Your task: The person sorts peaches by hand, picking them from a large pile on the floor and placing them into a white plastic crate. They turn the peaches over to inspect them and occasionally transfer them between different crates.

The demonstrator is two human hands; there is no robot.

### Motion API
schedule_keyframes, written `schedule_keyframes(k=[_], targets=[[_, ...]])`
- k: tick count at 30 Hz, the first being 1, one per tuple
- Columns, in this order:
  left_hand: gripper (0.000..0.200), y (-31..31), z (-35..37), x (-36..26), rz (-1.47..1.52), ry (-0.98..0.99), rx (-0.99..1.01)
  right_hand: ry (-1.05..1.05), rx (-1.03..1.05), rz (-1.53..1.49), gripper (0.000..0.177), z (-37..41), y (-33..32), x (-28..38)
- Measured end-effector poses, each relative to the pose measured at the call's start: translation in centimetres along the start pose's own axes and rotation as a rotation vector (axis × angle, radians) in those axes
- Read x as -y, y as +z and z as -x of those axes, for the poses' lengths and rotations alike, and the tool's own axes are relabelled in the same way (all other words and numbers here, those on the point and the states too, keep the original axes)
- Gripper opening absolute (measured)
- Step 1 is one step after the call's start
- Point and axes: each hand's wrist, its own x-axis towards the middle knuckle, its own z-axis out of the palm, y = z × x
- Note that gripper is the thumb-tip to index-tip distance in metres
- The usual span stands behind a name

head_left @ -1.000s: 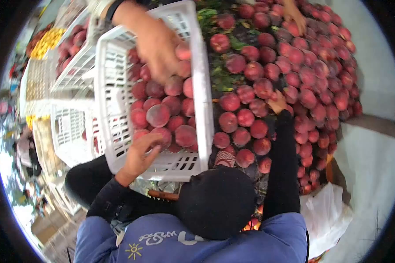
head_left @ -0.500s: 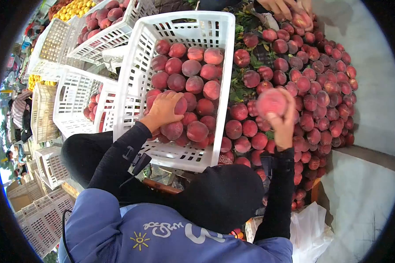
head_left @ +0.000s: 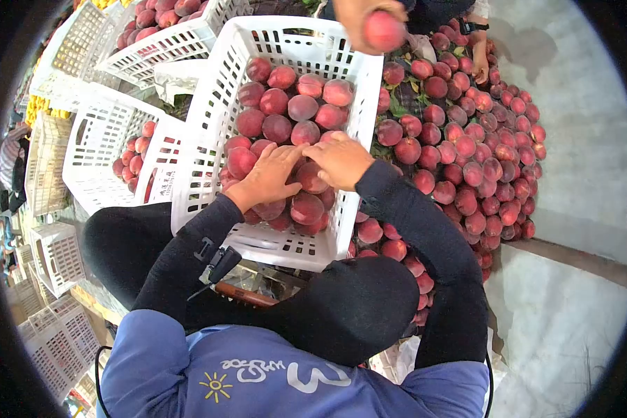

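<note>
- Hands first: both of the person's hands are inside the white crate, on top of the peaches that fill it.
- The left hand lies palm down with its fingers fanned out across several peaches near the middle of the crate. It presses on them and closes on none.
- The right hand sits just beside it, their fingertips nearly meeting. It is palm down and cupped over the fruit, and I cannot tell whether it grips a peach underneath.
- Both arms wear black sleeves.
- The crate is tilted, and its near rim is close to the person's body.
- Just right of the crate lies a big pile of loose peaches, with green leaves between pile and crate wall.
- At the crate's far edge, another person's hand grips a single peach.
- On the left, a second crate holds a few peaches, and a third crate farther back is full.
- More white crates stand at the lower left.
</note>
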Motion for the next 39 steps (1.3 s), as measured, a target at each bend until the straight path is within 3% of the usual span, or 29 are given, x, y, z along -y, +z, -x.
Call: schedule_keyframes(k=[1,3,5,7,8,9,11,13,16,19,20,21,23,25,28,29,31,35,37,39], targets=[[0.085,0.3,-0.3,-0.2,0.007,0.011,0.007,0.014,0.004,-0.003,0.047,1.1,-0.9,0.0],[0.080,1.1,-1.0,-0.8,-0.141,0.119,0.047,0.008,-0.534,-0.209,0.039,4.1,-2.3,-0.2],[0.077,2.0,-1.6,-2.0,-0.105,0.176,0.041,0.261,-0.766,-0.148,0.031,8.9,-3.9,0.2],[0.076,3.0,-2.4,-2.8,-0.104,0.142,0.094,0.551,-0.927,-0.279,0.028,15.0,-0.9,-0.1],[0.068,3.8,-2.6,-2.7,-0.111,0.181,0.028,0.752,-0.954,-0.417,0.028,17.9,1.9,0.0],[0.056,3.3,-3.2,-2.9,-0.090,0.115,0.143,0.956,-0.986,-0.554,0.028,20.7,5.0,0.4],[0.050,4.0,-3.5,-1.9,-0.173,0.167,0.030,1.117,-0.955,-0.508,0.030,25.4,11.5,2.7],[0.052,4.0,-3.6,-1.7,-0.287,0.159,0.056,1.275,-0.799,-0.832,0.038,27.5,17.8,5.8],[0.055,2.5,-4.5,-2.4,-0.313,0.086,0.243,1.264,-0.696,-1.008,0.045,26.1,21.8,6.2],[0.061,2.5,-4.1,-0.7,-0.278,0.081,0.122,1.241,-0.969,-0.683,0.051,23.2,21.0,0.4],[0.059,1.8,-4.3,-1.4,-0.189,-0.020,0.108,1.232,-1.034,-0.513,0.053,22.7,21.4,-2.3],[0.059,1.2,-4.3,-2.1,-0.197,-0.013,0.116,1.312,-0.969,-0.370,0.057,22.3,21.1,-4.5],[0.050,0.2,-4.0,-3.4,0.108,-0.081,-0.090,1.391,-0.900,-0.231,0.060,21.9,20.9,-8.4],[0.040,-0.2,-3.1,-5.5,0.173,-0.166,-0.153,1.535,-0.448,-0.020,0.065,22.6,21.7,-11.5],[0.033,-1.2,-2.1,-8.5,0.283,-0.167,-0.260,1.547,-0.615,-0.034,0.070,23.0,21.1,-14.2],[0.033,-1.0,-1.9,-8.7,0.279,-0.180,-0.257,1.540,-0.606,-0.043,0.070,22.6,20.8,-15.0],[0.032,-0.5,-1.4,-8.8,0.280,-0.146,-0.297,1.232,-0.831,-0.171,0.074,21.9,20.7,-15.9],[0.028,-0.2,-3.2,-10.0,0.313,-0.049,-0.339,1.450,-0.527,-0.537,0.079,18.6,20.2,-16.5],[0.028,-0.4,-4.3,-10.7,0.345,-0.020,-0.353,1.472,-0.468,-0.573,0.082,18.5,20.3,-16.9],[0.027,-0.7,-5.6,-11.7,0.374,0.010,-0.379,1.154,-1.046,-1.009,0.075,18.8,22.9,-17.3]])
